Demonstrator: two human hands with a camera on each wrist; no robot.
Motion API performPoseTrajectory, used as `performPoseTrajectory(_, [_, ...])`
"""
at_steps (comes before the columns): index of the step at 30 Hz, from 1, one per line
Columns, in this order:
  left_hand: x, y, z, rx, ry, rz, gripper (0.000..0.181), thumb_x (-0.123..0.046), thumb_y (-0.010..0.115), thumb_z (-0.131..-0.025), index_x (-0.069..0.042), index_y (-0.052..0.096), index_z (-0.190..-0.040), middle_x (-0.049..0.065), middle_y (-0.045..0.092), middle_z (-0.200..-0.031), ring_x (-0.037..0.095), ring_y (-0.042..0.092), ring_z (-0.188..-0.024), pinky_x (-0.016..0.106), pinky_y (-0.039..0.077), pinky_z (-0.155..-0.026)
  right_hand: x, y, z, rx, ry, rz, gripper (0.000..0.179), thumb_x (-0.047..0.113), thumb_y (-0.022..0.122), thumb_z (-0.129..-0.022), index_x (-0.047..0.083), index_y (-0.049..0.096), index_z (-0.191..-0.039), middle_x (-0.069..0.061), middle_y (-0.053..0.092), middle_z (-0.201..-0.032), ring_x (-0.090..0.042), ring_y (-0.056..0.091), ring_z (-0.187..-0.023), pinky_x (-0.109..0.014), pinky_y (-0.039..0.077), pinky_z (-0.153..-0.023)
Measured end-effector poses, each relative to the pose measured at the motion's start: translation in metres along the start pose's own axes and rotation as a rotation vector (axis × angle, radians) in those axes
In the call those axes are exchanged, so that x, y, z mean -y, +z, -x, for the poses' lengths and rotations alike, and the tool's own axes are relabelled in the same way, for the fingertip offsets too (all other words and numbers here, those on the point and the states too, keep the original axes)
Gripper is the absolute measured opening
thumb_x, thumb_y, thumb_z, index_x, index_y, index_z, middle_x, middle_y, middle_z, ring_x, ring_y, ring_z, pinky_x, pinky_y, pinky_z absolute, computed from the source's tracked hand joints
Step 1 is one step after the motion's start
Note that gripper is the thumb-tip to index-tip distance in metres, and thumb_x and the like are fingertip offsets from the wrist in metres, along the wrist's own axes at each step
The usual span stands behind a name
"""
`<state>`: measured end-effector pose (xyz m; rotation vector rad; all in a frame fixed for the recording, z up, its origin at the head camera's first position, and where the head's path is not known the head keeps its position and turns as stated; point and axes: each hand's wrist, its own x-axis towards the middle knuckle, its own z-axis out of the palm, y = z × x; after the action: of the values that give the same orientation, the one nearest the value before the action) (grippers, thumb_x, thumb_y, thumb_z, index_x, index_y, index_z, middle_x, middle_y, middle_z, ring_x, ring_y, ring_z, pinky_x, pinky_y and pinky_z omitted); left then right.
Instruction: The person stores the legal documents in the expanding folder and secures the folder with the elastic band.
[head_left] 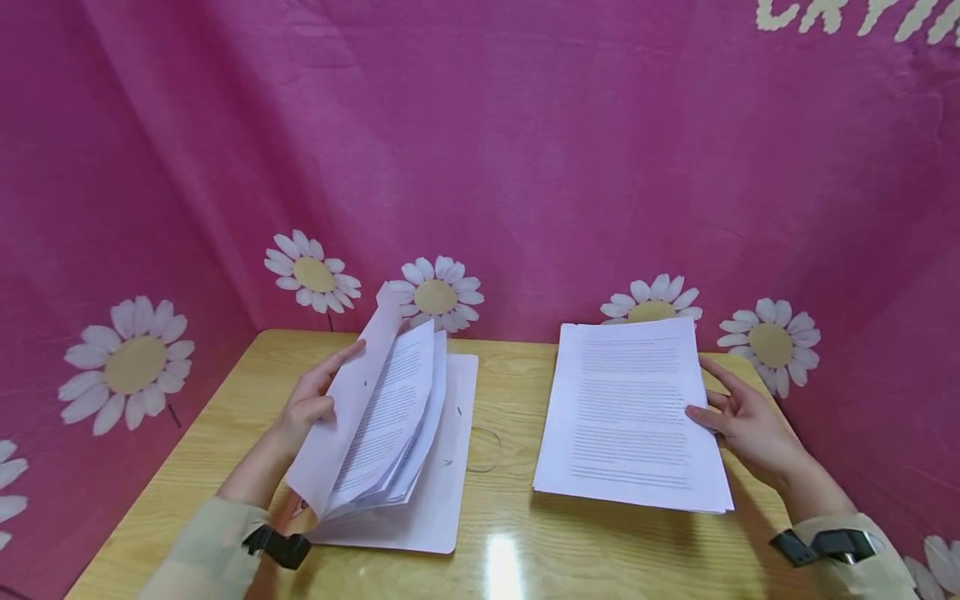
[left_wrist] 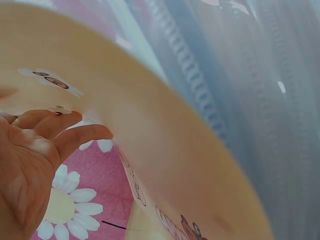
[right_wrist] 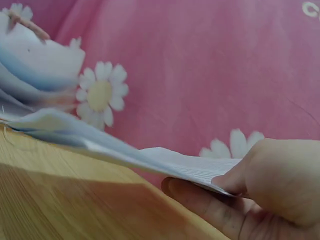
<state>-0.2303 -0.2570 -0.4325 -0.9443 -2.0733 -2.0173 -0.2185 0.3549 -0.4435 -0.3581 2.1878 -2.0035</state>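
Two hands were in view above a pale wood-grain table (head_left: 512, 383), which occupied the lower half of the head frame. Its surface was glossy; a bright reflection (head_left: 502, 567) showed at the bottom centre. One thin curved strand (head_left: 495, 437) lay at centre, between the papers.

Pink fabric (head_left: 487, 167) enclosed the far side and both flanks of the table. It bore white daisies (head_left: 131, 365) with yellow centres, and pale lettering (head_left: 862, 17) was cut off at the upper right. Soft creases ran through the cloth.

At left of centre, a folder (head_left: 448, 467) rested with its back cover on the table. The left hand (head_left: 311, 402) gripped its raised front cover, thumb on the white inner face; printed sheets (head_left: 386, 408) leaned inside. The left wrist view showed cartoon figures on the yellowish outer face.

At right of centre was a stack of printed pages (head_left: 630, 417). The right hand (head_left: 753, 425) pinched its right edge, thumb above and fingers beneath, holding that edge clear of the table. Both sleeves (head_left: 202, 554) were pale, each with a black strap (head_left: 277, 546).
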Motion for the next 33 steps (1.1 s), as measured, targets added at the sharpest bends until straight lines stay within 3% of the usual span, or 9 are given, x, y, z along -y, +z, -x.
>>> performPoseTrajectory(7, [0.006, -0.002, 0.0, 0.021, 0.022, 0.04, 0.092, 0.001, 0.045, -0.069, -0.007, 0.046, -0.16, 0.002, 0.054, -0.151, 0.02, 0.053, -0.112, 0.025, 0.048, -0.083, 0.013, 0.036, -0.015, 0.038, 0.019, -0.046, 0.089, 0.002, 0.062, -0.104, 0.013, 0.004, -0.171, -0.013, 0.068, -0.131, -0.029, 0.076, -0.101, -0.043, 0.062, -0.076])
performPoseTrajectory(11, [0.006, -0.003, 0.001, 0.015, 0.017, 0.018, 0.091, 0.0, 0.046, -0.069, -0.001, 0.043, -0.16, 0.003, 0.053, -0.153, 0.02, 0.053, -0.113, 0.025, 0.048, -0.083, 0.015, 0.054, -0.026, 0.066, 0.039, -0.049, 0.089, 0.002, 0.062, -0.104, 0.015, 0.007, -0.172, -0.023, 0.063, -0.138, -0.03, 0.075, -0.102, -0.044, 0.062, -0.078])
performPoseTrajectory(19, [-0.002, 0.001, 0.0, 0.012, -0.017, 0.027, 0.092, 0.002, 0.045, -0.07, -0.014, 0.047, -0.161, -0.002, 0.05, -0.156, 0.022, 0.051, -0.117, 0.027, 0.047, -0.086, 0.021, 0.085, -0.046, 0.148, 0.017, -0.086, 0.087, -0.003, 0.06, -0.103, 0.014, 0.009, -0.171, -0.034, 0.055, -0.143, -0.031, 0.075, -0.104, -0.044, 0.061, -0.08])
performPoseTrajectory(28, [-0.004, 0.002, -0.001, 0.002, -0.059, 0.024, 0.093, 0.001, 0.047, -0.069, -0.013, 0.046, -0.161, 0.003, 0.051, -0.152, 0.025, 0.05, -0.115, 0.029, 0.047, -0.085, 0.021, 0.113, -0.062, 0.185, 0.044, -0.114, 0.086, -0.006, 0.059, -0.102, 0.015, 0.012, -0.171, -0.036, 0.055, -0.141, -0.032, 0.074, -0.102, -0.044, 0.061, -0.079])
performPoseTrajectory(33, [-0.001, 0.002, -0.002, -0.004, -0.039, 0.02, 0.093, 0.002, 0.045, -0.068, -0.013, 0.049, -0.16, 0.0, 0.053, -0.151, 0.022, 0.051, -0.114, 0.027, 0.046, -0.086, 0.018, 0.124, -0.067, 0.187, 0.065, -0.126, 0.085, -0.008, 0.058, -0.102, 0.015, 0.013, -0.171, -0.035, 0.055, -0.143, -0.032, 0.075, -0.101, -0.043, 0.062, -0.079])
